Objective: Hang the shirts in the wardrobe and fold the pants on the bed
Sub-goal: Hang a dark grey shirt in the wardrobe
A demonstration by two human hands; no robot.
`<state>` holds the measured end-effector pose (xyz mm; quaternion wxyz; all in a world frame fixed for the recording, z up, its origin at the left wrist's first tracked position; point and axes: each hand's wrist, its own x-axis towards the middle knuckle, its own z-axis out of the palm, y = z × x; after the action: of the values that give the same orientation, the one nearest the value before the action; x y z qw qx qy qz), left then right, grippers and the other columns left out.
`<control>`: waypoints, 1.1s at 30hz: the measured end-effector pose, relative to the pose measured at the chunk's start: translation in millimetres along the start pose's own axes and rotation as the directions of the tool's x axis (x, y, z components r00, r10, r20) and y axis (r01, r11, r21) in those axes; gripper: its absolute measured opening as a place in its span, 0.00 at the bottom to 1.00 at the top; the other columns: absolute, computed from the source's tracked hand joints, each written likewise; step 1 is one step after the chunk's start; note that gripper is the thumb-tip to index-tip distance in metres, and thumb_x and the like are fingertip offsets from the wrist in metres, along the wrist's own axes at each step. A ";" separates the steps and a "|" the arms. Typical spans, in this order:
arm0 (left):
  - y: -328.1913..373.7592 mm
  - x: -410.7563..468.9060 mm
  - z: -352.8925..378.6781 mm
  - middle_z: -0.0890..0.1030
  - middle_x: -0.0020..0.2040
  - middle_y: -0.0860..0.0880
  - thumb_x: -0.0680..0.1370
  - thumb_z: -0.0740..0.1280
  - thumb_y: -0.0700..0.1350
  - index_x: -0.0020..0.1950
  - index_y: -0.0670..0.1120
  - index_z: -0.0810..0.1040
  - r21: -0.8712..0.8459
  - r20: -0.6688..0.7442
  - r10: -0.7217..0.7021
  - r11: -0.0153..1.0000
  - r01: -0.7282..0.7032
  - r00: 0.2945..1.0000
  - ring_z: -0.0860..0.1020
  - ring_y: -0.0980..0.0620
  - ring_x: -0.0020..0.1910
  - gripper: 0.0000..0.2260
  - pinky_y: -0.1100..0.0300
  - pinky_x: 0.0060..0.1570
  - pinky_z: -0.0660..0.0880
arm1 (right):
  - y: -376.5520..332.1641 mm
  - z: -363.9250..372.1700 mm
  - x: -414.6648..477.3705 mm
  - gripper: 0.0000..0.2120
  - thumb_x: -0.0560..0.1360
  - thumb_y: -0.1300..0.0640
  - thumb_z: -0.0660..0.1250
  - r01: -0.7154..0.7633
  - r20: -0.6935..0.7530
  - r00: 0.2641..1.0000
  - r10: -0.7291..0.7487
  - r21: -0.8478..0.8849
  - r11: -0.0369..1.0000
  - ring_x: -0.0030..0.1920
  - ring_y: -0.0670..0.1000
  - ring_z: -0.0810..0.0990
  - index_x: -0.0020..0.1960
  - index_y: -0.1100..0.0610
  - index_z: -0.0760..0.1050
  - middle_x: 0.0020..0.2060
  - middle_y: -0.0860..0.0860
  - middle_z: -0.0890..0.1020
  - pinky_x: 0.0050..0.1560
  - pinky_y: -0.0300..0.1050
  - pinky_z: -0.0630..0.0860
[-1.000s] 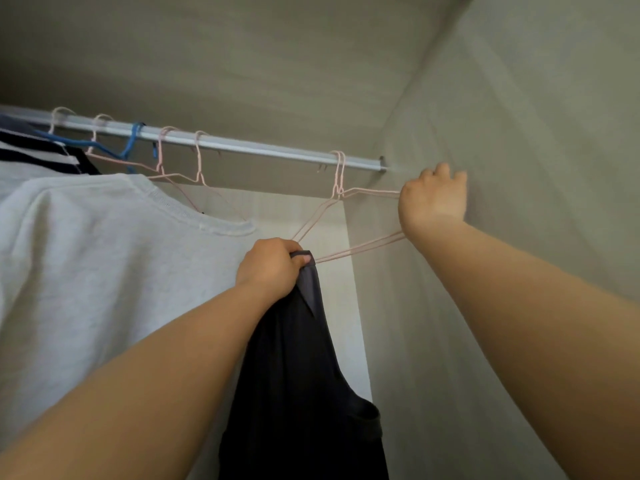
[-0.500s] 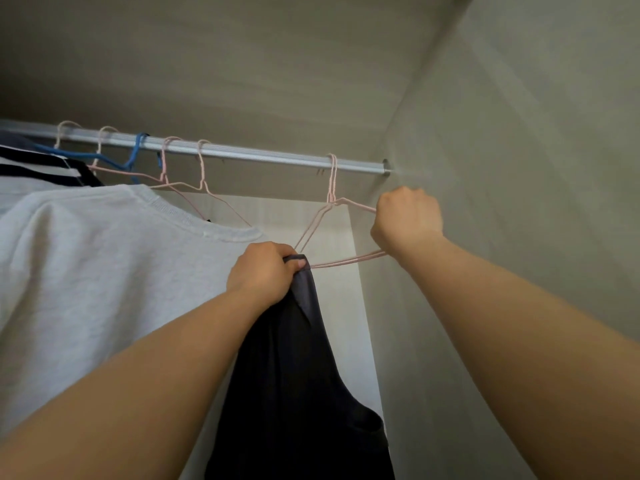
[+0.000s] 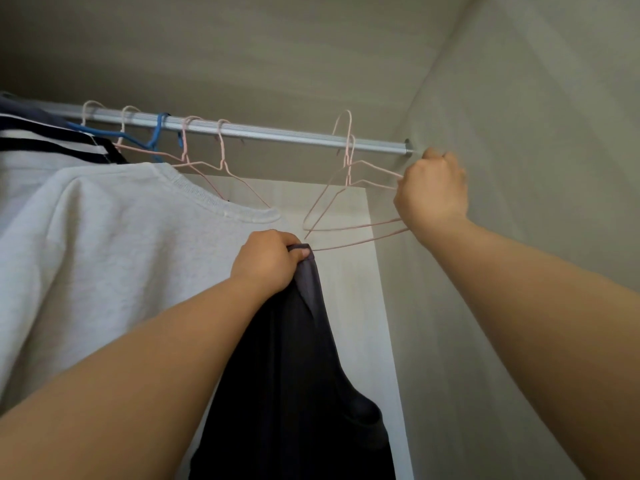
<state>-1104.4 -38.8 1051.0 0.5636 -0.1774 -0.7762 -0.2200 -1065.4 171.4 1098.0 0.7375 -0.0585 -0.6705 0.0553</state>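
Both hands are holding something. My right hand (image 3: 431, 192) is curled tight around the shoulder ends of two pink wire hangers (image 3: 348, 168), close to the wardrobe's side wall (image 3: 519, 237). My left hand (image 3: 266, 265) grips the dark shirt (image 3: 298, 375) by its top edge, just below the hangers' lower bars.

A second ago both hooks sat together on the rail (image 3: 277, 135) and my right hand was only reaching in. It then closed on the wires, and now one hook (image 3: 347, 114) stands up above the rail while the other stays low against it. I judge that one hanger is coming free, which I need before the shirt can go on it; the shirt is not yet hung.

The hangers are thin, springy, coated wire and may tangle with each other. The rail is a ribbed, pale metal tube. The dark shirt is smooth and limp and hangs in long folds from my fist. Beside it on the rail hangs a pale grey sweatshirt (image 3: 104, 254) with a ribbed collar and a soft, matte surface.
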 end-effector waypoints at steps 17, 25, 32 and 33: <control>-2.9 -17.3 -10.9 0.80 0.47 0.50 0.79 0.64 0.52 0.51 0.51 0.82 0.000 -0.007 -0.026 1.000 0.026 1.000 0.76 0.48 0.48 0.09 0.57 0.47 0.72 | 12.3 -18.1 -41.7 0.16 0.79 0.50 0.58 -0.056 -0.189 0.979 0.074 0.102 0.993 0.53 0.58 0.68 0.50 0.57 0.81 0.45 0.57 0.80 0.44 0.47 0.51; -4.6 -58.0 -4.3 0.79 0.45 0.50 0.79 0.62 0.53 0.51 0.51 0.81 0.021 0.021 -0.062 0.998 0.061 0.998 0.74 0.49 0.45 0.10 0.58 0.44 0.70 | 29.1 -11.3 -107.5 0.15 0.80 0.51 0.58 -0.255 -0.060 0.953 0.296 0.364 0.895 0.52 0.59 0.69 0.51 0.58 0.80 0.48 0.58 0.79 0.46 0.46 0.56; -12.5 -89.7 -3.8 0.78 0.43 0.51 0.80 0.61 0.54 0.47 0.54 0.79 -0.011 0.064 -0.146 0.989 0.147 0.987 0.75 0.50 0.44 0.08 0.59 0.43 0.69 | 33.2 7.5 -195.9 0.12 0.81 0.56 0.53 -0.461 0.202 0.886 0.417 0.478 0.748 0.37 0.57 0.68 0.53 0.58 0.74 0.41 0.62 0.79 0.35 0.47 0.56; -12.9 -93.6 -3.8 0.79 0.44 0.51 0.80 0.62 0.53 0.48 0.53 0.79 -0.046 0.054 -0.151 0.987 0.153 0.987 0.75 0.50 0.44 0.08 0.59 0.44 0.68 | 34.8 9.7 -208.6 0.11 0.81 0.57 0.53 -0.470 0.245 0.883 0.401 0.475 0.744 0.36 0.57 0.67 0.54 0.58 0.73 0.41 0.62 0.79 0.35 0.47 0.57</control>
<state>-1080.0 -54.3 961.0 0.5207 -0.1374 -0.7957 -0.2772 -1094.9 172.4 888.3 0.6474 -0.0078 -0.6428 0.4095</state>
